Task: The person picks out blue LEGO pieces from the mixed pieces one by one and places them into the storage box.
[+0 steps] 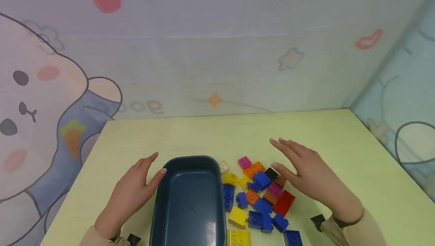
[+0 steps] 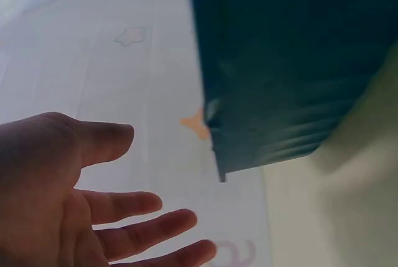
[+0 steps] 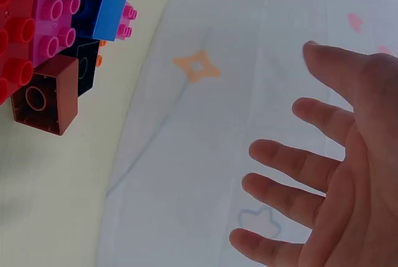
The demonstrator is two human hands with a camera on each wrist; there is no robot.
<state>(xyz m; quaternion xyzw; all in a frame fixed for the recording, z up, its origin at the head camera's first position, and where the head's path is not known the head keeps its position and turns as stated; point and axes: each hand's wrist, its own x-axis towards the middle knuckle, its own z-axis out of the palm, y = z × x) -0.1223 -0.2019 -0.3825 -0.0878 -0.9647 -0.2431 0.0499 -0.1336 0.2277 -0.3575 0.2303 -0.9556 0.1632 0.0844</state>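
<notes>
My left hand (image 1: 132, 189) hovers at the left rim of a dark blue plastic tray (image 1: 190, 200), thumb tip overlapping the rim in the head view. In the left wrist view the fingers of that hand (image 2: 93, 211) are spread apart and the tray's side wall (image 2: 280, 80) rises beside them. To the right of the tray lies a loose heap of toy building bricks, among them a red brick (image 1: 284, 203), a yellow brick (image 1: 238, 217) and a pink brick (image 1: 244, 162). Over the heap's right side my right hand (image 1: 309, 174) is held with extended fingers, holding nothing.
A pale yellow table (image 1: 340, 155) carries everything. Behind it hangs a printed cloth (image 1: 221, 49) with a cartoon animal at the left. In the right wrist view a brown brick (image 3: 46, 96) lies at the heap's edge, hollow underside showing.
</notes>
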